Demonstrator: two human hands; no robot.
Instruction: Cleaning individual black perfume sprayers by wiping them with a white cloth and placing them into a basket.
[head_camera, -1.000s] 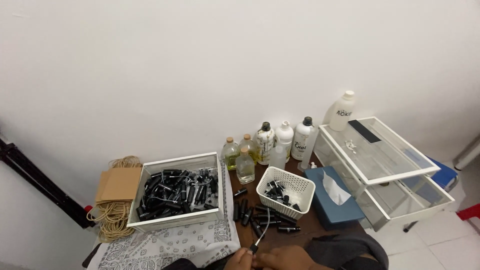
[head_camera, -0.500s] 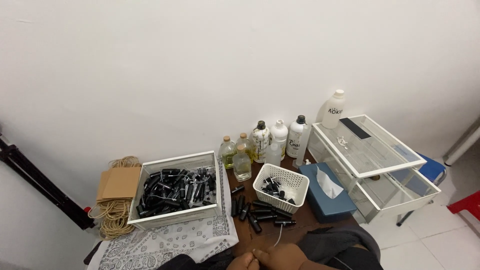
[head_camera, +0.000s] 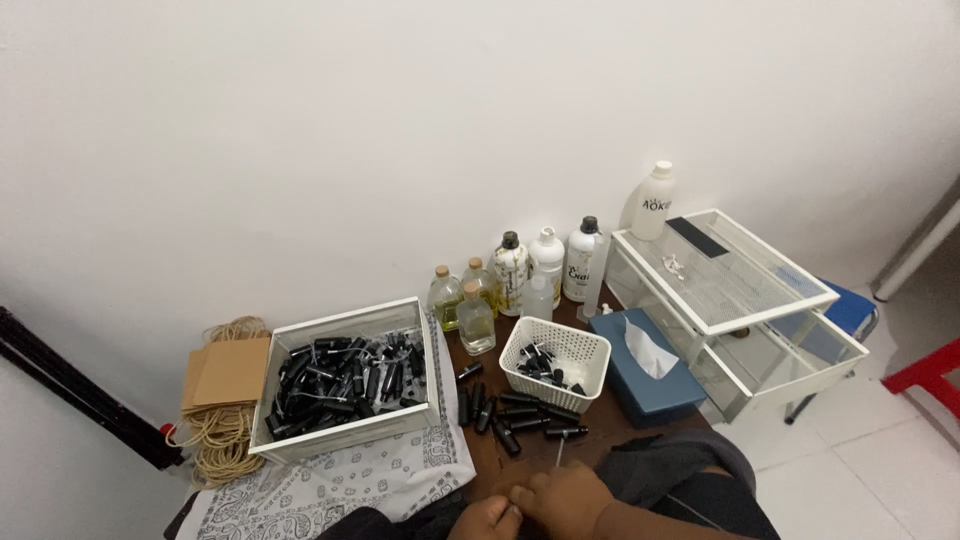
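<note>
At the bottom edge of the head view my left hand (head_camera: 487, 521) and my right hand (head_camera: 566, 498) are pressed together low over the dark table, fingers curled. A thin pale stick-like part (head_camera: 560, 455) pokes up from between them; what else they grip is hidden. Just beyond them lie several small black bottles (head_camera: 520, 415) on the table. A white perforated basket (head_camera: 556, 362) with a few black caps stands behind those. A white bin (head_camera: 349, 379) full of black bottles and sprayer parts sits to the left on a patterned white cloth (head_camera: 330, 483).
Several glass and white plastic bottles (head_camera: 520, 275) line the wall. A blue tissue box (head_camera: 643, 363) lies right of the basket, beside a white wire rack (head_camera: 735, 300) carrying a large white bottle (head_camera: 651, 201). Brown paper bags with rope handles (head_camera: 225, 385) lie at the left. A red stool (head_camera: 930, 375) stands far right.
The view has tilted and shifted, so the table contents sit further right and higher. My hands stay together at the bottom edge, still working on the small item.
</note>
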